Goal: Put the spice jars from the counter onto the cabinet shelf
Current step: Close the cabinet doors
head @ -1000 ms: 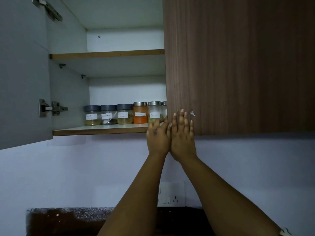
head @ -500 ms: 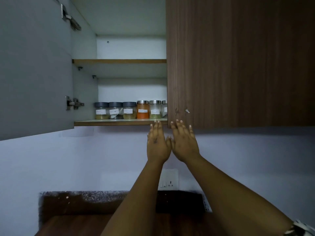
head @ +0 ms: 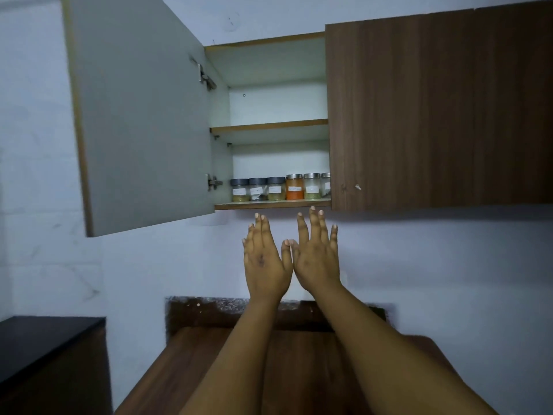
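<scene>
Several spice jars stand in a row on the lower cabinet shelf (head: 272,204): three with dark lids (head: 258,189) on the left, an orange-filled jar (head: 294,187) and two more with metal lids (head: 312,186) to its right, the last partly hidden by the shut door. My left hand (head: 263,259) and my right hand (head: 317,256) are raised side by side below the shelf, backs toward me, fingers straight, holding nothing. Neither touches the cabinet.
The left cabinet door (head: 140,115) hangs wide open; the right wooden door (head: 434,109) is shut. The upper shelf (head: 269,125) is bare. A wooden counter (head: 293,369) lies under my arms, and a black surface (head: 45,336) sits at lower left.
Both hands have dropped from the shelf edge and right door and pulled back, spreading slightly apart. The view has backed away, showing the whole cabinet and the counter.
</scene>
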`<state>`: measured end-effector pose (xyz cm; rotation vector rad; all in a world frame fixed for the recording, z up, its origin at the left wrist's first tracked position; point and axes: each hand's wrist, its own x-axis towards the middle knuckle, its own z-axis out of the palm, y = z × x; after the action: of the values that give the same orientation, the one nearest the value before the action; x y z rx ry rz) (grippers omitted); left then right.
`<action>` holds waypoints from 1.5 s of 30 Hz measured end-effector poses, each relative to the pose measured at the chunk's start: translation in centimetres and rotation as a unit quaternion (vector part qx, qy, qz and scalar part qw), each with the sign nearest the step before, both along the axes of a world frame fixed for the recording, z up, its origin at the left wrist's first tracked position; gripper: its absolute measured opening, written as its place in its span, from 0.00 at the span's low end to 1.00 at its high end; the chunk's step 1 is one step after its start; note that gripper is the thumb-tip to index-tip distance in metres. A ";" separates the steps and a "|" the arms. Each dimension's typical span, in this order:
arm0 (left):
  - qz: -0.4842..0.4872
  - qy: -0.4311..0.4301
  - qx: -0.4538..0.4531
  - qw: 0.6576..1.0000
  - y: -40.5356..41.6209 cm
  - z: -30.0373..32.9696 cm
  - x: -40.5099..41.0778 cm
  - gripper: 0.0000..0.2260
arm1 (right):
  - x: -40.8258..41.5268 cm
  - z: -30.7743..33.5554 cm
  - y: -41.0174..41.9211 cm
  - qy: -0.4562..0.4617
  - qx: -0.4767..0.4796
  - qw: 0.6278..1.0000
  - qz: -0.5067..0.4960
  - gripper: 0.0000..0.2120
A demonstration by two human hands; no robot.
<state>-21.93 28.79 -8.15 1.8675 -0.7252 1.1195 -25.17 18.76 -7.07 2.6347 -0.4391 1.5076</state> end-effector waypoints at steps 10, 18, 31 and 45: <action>0.160 -0.036 -0.127 0.978 18.6 5.3 2.6 0.30 | 1.6 5.5 15.3 -0.068 -0.015 0.991 0.117 0.29; 0.065 0.108 -0.135 0.983 27.7 7.9 8.8 0.38 | 8.3 6.8 26.2 -0.090 0.073 0.975 0.190 0.29; -0.098 -0.086 -0.194 0.972 22.7 5.3 9.9 0.16 | 8.9 7.9 19.4 -0.220 0.150 0.958 0.104 0.27; -0.153 -0.107 -0.005 0.982 -1.4 2.6 8.2 0.23 | 5.9 7.1 0.9 -0.228 0.073 0.969 0.057 0.26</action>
<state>-13.77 27.40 -5.53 1.5735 -1.0862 1.1285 -19.26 19.69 0.07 2.4324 -0.4446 2.2097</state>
